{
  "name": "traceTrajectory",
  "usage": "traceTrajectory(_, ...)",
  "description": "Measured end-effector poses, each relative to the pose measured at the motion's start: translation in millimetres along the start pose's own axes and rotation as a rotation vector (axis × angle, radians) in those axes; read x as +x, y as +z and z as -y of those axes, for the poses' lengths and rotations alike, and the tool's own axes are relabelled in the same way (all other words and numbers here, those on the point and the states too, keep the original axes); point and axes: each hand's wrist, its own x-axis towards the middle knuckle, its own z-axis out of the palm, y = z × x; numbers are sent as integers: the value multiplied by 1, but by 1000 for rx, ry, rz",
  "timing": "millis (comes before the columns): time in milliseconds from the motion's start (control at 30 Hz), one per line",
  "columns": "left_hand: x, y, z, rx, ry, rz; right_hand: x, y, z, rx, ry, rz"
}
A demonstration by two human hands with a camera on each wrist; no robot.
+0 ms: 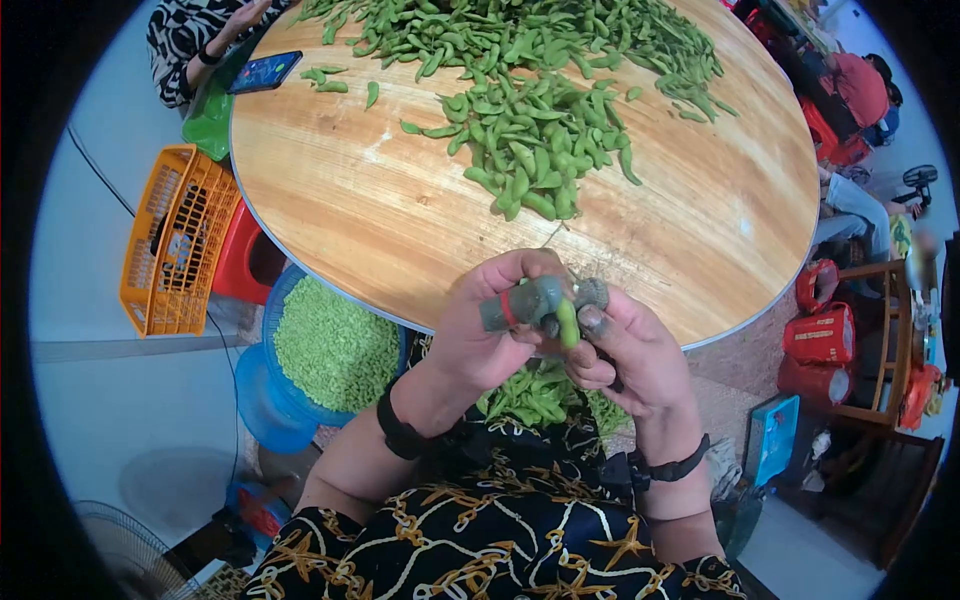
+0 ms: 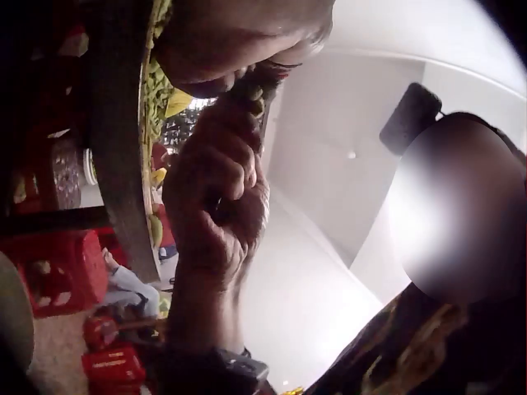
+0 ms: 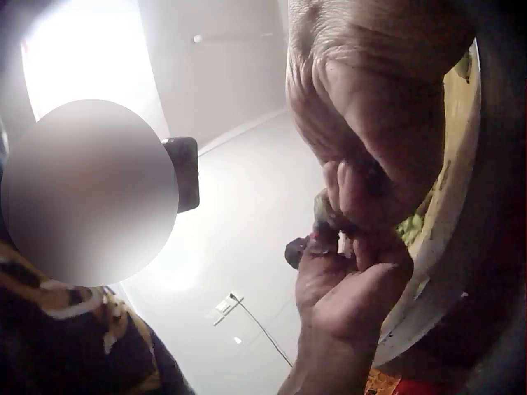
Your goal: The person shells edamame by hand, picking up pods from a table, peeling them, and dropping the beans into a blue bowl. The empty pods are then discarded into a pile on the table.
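Close above the near edge of the table, both hands meet around one green soybean pod (image 1: 568,322). My left hand (image 1: 475,345) pinches it from the left; a grey-green cover with a red band (image 1: 508,308) sits on its thumb. From the right, my right hand (image 1: 645,355) grips the pod's lower part between thumb and fingers, its thumb tip darkly stained. The wrist views show the fingers of both hands curled close together, mostly hiding the pod. Beneath the hands, more pods (image 1: 535,397) lie on the lap.
A heap of pods (image 1: 545,140) covers the far part of the round wooden table (image 1: 340,190). At the left, shelled beans (image 1: 335,345) fill a blue basin (image 1: 268,325) beside an orange crate (image 1: 165,245). A phone (image 1: 265,72) lies at the table's edge near another person's arm.
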Motion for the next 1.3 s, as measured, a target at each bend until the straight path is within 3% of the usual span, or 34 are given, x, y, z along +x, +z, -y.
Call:
traceTrajectory(67, 2, -5, -1, -53, -51, 53, 0, -1, 2, -193, -18, -11)
traceTrajectory(167, 4, -3, -1, -5, -32, 23, 1, 2, 5, -266, -53, -64)
traceTrajectory(233, 5, 5, -1, 165, 155, -105, 0, 2, 5, -277, -62, -68)
traceTrajectory(467, 4, 5, 3, 313, 166, -204, 0, -4, 0, -346, -60, -92)
traceTrajectory(533, 4, 7, 6, 544, 287, -256, 2, -2, -3, -313, -72, -104)
traceTrajectory(567, 4, 7, 6, 544, 287, -257, 2, -1, -4, -279, -84, -116)
traceTrajectory(633, 4, 6, 6, 244, 195, -70, 1, 0, -3, -226, -62, -113)
traceTrajectory(767, 6, 1, 2, 115, 108, -9, 0, 2, -1, -57, 28, -113)
traceTrajectory(867, 4, 1, -1, 63, 7, -41, 4, -1, -4, -164, -58, -150)
traceTrajectory(900, 2, 4, 0, 238, 21, -112, 5, 0, -4, -168, -60, -150)
traceTrajectory(933, 1, 7, 2, 412, 36, -182, 5, 1, -5, -431, -158, -272)
traceTrajectory(967, 1, 10, 4, 412, 39, -179, 6, 2, -5, -694, -257, -394)
traceTrajectory(1000, 0, 12, 7, 697, 64, -232, 9, 1, -8, -696, -259, -393)
traceTrajectory(1033, 0, 13, 8, 982, 90, -284, 13, -2, -12, -870, -407, -442)
traceTrajectory(1067, 1, 14, 7, 982, 91, -283, 16, -3, -14, -1042, -557, -490)
traceTrajectory(1100, 1, 16, 6, 1012, 104, -290, 15, -2, -12, -1043, -558, -490)
traceTrajectory(1167, 2, 12, 5, 1039, 116, -297, 14, 0, -6, -822, -315, -510)
traceTrajectory(1233, 4, 2, 5, 1299, 370, -177, 13, -7, -5, -849, -286, -476)
traceTrajectory(1300, 2, 8, 4, 1395, 336, -227, 17, -12, -5, -878, -259, -443)
